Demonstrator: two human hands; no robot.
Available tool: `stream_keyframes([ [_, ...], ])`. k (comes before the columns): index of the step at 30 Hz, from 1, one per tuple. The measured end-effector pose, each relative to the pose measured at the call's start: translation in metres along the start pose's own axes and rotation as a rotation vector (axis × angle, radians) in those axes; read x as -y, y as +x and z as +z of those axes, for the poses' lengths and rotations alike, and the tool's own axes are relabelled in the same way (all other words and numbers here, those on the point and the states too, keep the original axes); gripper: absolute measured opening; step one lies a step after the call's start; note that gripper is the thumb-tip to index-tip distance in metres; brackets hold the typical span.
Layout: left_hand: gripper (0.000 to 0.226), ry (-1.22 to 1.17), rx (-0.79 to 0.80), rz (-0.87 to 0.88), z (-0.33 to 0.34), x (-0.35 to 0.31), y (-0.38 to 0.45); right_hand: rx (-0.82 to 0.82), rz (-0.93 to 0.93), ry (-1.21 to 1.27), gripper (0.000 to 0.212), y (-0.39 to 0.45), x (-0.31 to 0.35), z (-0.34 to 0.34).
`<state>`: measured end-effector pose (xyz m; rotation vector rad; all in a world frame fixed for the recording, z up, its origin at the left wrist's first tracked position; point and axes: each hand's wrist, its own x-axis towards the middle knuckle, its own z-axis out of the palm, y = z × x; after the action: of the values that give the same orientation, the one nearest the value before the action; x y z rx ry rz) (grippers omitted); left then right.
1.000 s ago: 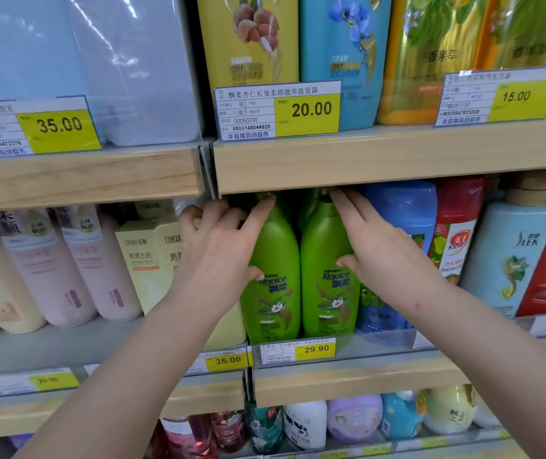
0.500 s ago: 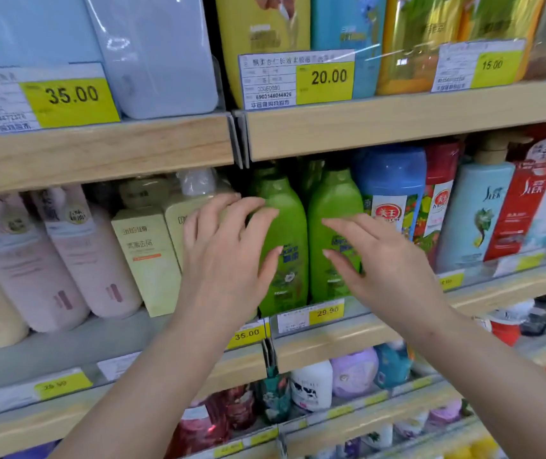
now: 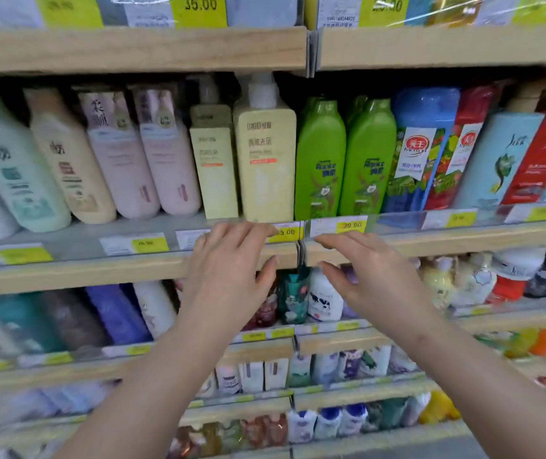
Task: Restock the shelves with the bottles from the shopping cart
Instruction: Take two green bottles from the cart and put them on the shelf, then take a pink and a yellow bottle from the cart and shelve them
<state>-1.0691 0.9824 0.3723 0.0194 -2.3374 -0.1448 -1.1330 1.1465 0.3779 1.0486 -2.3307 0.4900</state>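
Two tall green plastic shampoo bottles (image 3: 344,160) stand upright, caps up, above the empty, loosely spread left hand (image 3: 228,276) and right hand (image 3: 374,279).

Both bare forearms rise from the lower edge of the frame toward its centre. The left hand (image 3: 228,273) and right hand (image 3: 372,276) hang side by side, slightly apart, backs to the camera, fingers (image 3: 242,231) loosely spread and relaxed, gripping nothing.

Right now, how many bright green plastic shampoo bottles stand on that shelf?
2 in front: left green bottle and right green bottle, side by side. Green caps behind suggest more hidden.
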Motion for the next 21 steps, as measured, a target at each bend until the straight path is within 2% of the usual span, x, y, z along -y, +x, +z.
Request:
stream_keyframes([
  [3,0.034,0.08,0.1,-0.076,-0.026,-0.004,-0.046,0.124,0.046,0.166,0.032,-0.032,0.027,-0.003],
  [8,0.04,0.082,0.255,-0.238,-0.071,0.004,-0.113,0.353,0.057,0.296,0.042,-0.066,0.074,-0.004],
  [13,0.042,0.094,0.275,-0.42,-0.109,0.022,-0.179,0.454,-0.002,0.366,0.04,-0.087,0.129,0.01],
  [15,0.036,0.114,0.275,-0.496,-0.125,0.032,-0.207,0.478,-0.016,0.399,0.039,-0.092,0.152,0.018],
  [21,0.032,0.182,0.289,-0.731,-0.185,0.085,-0.304,0.621,-0.047,0.493,0.039,-0.111,0.255,0.061],
])
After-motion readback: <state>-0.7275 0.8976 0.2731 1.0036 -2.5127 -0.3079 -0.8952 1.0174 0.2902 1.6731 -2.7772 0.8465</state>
